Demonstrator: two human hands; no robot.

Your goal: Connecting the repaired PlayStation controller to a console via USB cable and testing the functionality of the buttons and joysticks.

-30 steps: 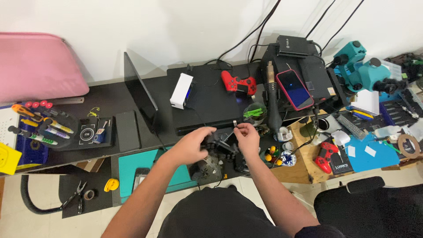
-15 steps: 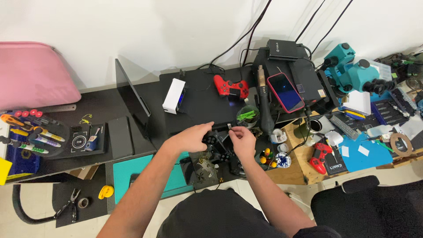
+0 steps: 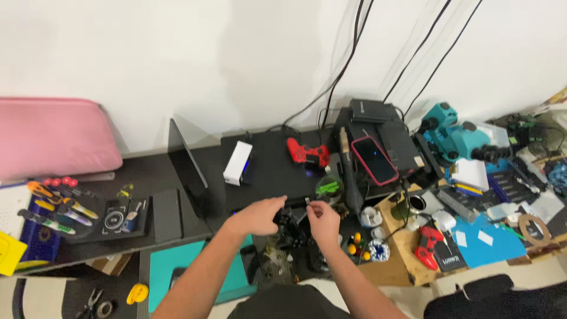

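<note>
**2 hands on 1 black controller, mid-bench**

Both hands work over the black game controller, which sits at the near edge of the black desk, just in front of the flat black console. Left hand is curled over the controller's left side, fingers closed on the body. Right hand has thumb and forefinger pinched together on a small part just above the controller; too small to tell what it is.

To do this well, my read: keep the left hand clamped so the body can't twist, keep the pinch low and close over the shell, and watch the small yellow and red bits just beside the right wrist.

Packages and labels:
- white box, upright oblong, on the console's left part
- pink-cased phone, screen up, on a black box right of centre
- red controller behind, 2nd red one on the cardboard to the right
- pink cushion far left
</note>
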